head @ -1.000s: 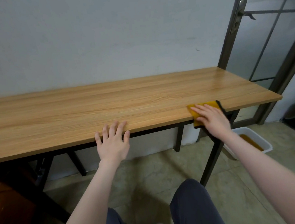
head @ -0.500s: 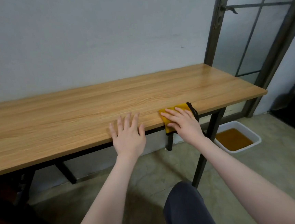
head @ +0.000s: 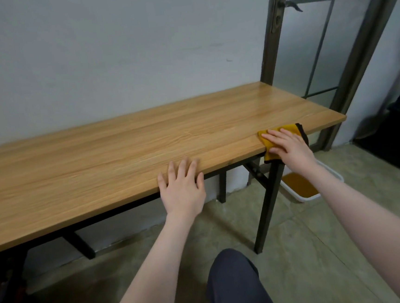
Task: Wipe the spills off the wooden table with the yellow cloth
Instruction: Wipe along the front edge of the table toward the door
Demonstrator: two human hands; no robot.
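Yellow cloth (head: pixel 286 129) lies flat under the right hand (head: pixel 288 145), fingers spread, pressing it on the table (head: pixel 121 153) edge. Left hand (head: pixel 183 189) rests open nearby. Wiping step; next, I think, slide it along.

Smooth wood-grain table (head: pixel 121 146), soft yellow cloth (head: pixel 286 129).
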